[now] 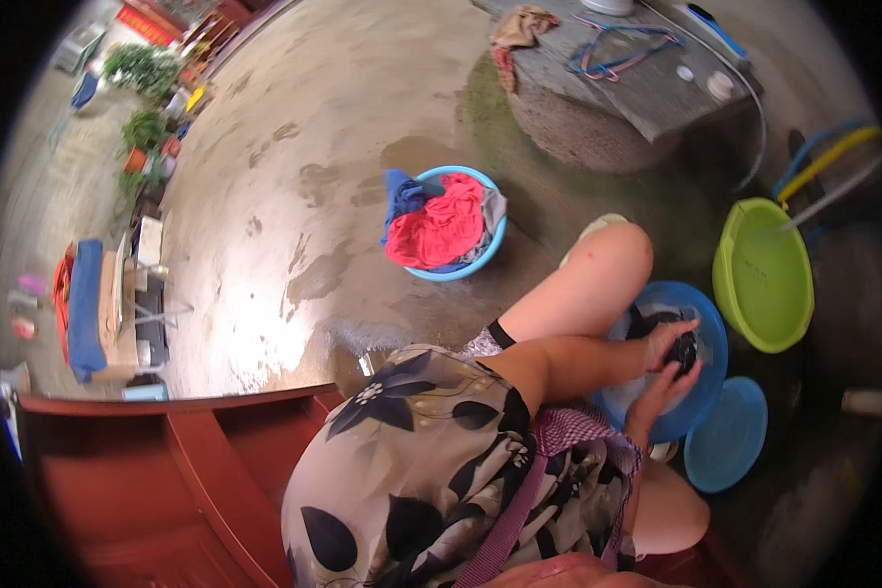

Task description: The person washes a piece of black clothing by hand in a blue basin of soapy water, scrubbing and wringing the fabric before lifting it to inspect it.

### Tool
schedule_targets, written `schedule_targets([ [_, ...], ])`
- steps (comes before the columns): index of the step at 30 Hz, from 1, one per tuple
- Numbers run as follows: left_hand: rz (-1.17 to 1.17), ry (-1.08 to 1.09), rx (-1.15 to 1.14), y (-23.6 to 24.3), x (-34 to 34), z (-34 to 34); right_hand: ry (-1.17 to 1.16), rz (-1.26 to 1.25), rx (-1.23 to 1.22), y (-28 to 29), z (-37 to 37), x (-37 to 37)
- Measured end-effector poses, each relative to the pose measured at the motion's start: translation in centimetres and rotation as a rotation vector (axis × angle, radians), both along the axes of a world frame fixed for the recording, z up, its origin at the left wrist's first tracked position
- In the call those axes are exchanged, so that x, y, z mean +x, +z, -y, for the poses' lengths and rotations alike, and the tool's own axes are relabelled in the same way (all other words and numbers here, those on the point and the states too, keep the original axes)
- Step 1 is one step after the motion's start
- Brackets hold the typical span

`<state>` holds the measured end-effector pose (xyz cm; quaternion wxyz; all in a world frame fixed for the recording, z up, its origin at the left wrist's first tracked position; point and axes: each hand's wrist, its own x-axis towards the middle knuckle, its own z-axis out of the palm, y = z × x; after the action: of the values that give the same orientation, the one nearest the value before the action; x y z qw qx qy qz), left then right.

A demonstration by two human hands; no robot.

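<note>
Clock refs from ctr of view. Item: dark cloth, btwn 3 and 4 o'clock, inside the blue basin, betw. the person's knees.

Risks (insp. judgement): contents look pale & wet, so cloth may slip if finger pressure eases. Splash over the rim poss. if cloth is jerked up; adj. floor shows damp patches, approx. 9 to 10 o'clock, so footing may suffer. Basin could tip if a knee or forearm bears on its edge. Smaller blue basin, 4 o'clock, sits v. close; a knock could shift it. Green tub, 3 o'clock, also nearby; yellow hose betw. 2 and 3 could snag if pulled.

Grip, L: left hand over cloth from the upper side, fingers curled, pinching it; approx. half closed. Grip, R: right hand below, fingers partly spread & bent, tips against cloth; whether it pinches, can't tell.

Also noted: light-blue basin w/ red cloth, 12 o'clock, well apart from hands.
</note>
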<state>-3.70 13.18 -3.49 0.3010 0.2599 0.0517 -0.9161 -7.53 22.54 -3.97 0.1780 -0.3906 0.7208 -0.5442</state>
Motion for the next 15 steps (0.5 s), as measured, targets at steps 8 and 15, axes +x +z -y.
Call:
schedule_targets([
  [8,0.300,-0.133,-0.403,-1.4,0.4,-4.2,-0.110,1.105,-0.160,-2.0,2.4,-4.7],
  [15,0.580,-0.461,-0.678,0.3,1.4,-2.2,-0.141,0.683,0.089,1.2,0.8,2.5],
])
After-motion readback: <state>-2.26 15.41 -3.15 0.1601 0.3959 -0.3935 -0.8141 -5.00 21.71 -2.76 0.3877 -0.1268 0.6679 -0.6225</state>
